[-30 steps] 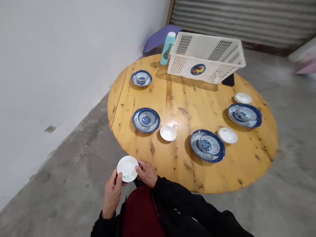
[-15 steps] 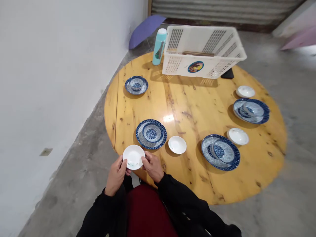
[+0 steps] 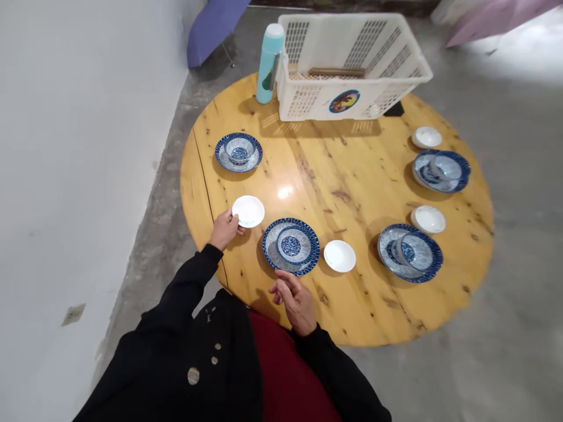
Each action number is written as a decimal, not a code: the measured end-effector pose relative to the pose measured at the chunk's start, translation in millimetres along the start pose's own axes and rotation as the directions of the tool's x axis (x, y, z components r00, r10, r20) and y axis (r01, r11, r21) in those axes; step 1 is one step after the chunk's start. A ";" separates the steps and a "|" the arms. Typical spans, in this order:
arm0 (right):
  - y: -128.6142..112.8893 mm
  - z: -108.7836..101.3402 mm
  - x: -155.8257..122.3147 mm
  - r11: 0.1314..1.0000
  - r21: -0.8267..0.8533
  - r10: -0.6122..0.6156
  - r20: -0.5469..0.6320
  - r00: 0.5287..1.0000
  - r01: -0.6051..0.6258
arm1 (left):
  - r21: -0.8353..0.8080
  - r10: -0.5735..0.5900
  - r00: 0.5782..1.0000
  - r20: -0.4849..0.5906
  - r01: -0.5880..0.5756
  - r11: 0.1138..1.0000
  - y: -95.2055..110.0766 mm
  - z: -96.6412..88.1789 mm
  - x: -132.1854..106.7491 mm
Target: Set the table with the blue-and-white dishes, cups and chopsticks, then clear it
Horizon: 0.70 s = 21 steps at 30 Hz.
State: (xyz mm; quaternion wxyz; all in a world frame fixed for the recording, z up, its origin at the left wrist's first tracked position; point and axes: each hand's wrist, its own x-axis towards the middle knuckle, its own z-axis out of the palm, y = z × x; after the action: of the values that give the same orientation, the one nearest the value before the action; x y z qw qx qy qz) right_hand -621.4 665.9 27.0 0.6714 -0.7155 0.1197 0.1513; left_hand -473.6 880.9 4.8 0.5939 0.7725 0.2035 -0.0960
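Four blue plates (image 3: 420,170), each with a patterned bowl (image 3: 291,246) on it, stand on the wooden table (image 3: 373,158), and three white dishes (image 3: 339,256) are already down: one just beside the middle plate (image 3: 270,249), the others near the two plates on the right. The far left plate (image 3: 229,163) has no dish resting next to it; a fourth dish (image 3: 248,210) is in the left hand (image 3: 225,230), not yet let go. Some sticks (image 3: 336,72) lie inside the basket (image 3: 316,105). The left hand pinches the fourth dish at its near left rim, thumb on the edge and fingers beneath, so most of the dish reaches out beyond the grip, between the far left plate and the middle plate; whether its base touches the table I cannot tell. The right hand (image 3: 297,302) is loosely open, fingers half curled, with nothing visible in it. Its fingertips meet the middle plate's near rim in view, though contact is unclear, and the fourth dish is well apart from it.
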 end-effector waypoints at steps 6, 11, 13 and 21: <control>-5.0 25.9 4.6 1.000 -0.002 0.000 -0.117 0.993 0.000 | 0.062 -0.021 0.999 0.041 0.018 0.998 -10.9 16.1 80.6; -3.4 29.7 6.5 1.000 0.021 0.009 -0.198 0.980 -0.005 | 0.104 -0.030 0.999 0.037 0.026 0.994 -13.4 23.5 106.8; -2.2 29.7 7.5 1.000 0.018 0.014 -0.219 0.976 -0.010 | 0.113 -0.020 0.999 0.039 0.015 0.994 -12.6 23.9 111.8; -2.2 32.0 13.1 1.000 -0.009 0.018 -0.254 0.967 -0.021 | 0.094 -0.021 0.999 0.048 0.017 0.995 -10.3 26.4 126.5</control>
State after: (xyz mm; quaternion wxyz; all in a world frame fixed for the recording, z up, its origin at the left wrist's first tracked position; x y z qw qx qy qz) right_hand -610.1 698.4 22.5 0.6448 -0.7318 0.2106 0.0657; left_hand -361.9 883.2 -60.9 0.5609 0.7949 0.1915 -0.1299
